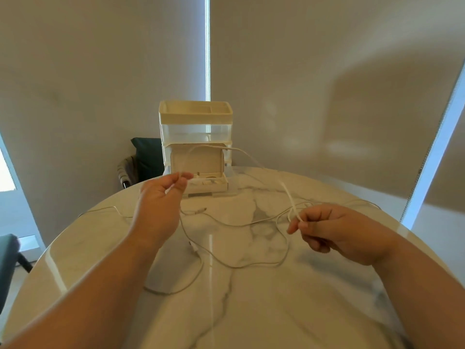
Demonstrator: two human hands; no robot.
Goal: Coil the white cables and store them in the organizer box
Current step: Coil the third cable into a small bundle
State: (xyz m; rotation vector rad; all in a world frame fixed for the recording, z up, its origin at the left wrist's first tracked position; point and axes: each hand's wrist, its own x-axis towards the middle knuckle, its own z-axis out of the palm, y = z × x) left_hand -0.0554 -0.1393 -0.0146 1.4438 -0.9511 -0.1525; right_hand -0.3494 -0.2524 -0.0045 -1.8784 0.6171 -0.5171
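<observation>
Head view: I pinch one cable [251, 158] between left hand [161, 197] and right hand [334, 230]; other cables [241, 267] lie loose, none coiled yet.

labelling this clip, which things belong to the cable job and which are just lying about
Job: white cable pinched by left hand and right hand, loose white cables, organizer box.
Just there: marble table, dark chair, blinds.

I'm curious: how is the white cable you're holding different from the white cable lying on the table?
The held thin white cable arches through the air, pinched by the left hand and right hand; the loose thin white cable lies flat and sprawled, untouched. Both are uncoiled.
</observation>
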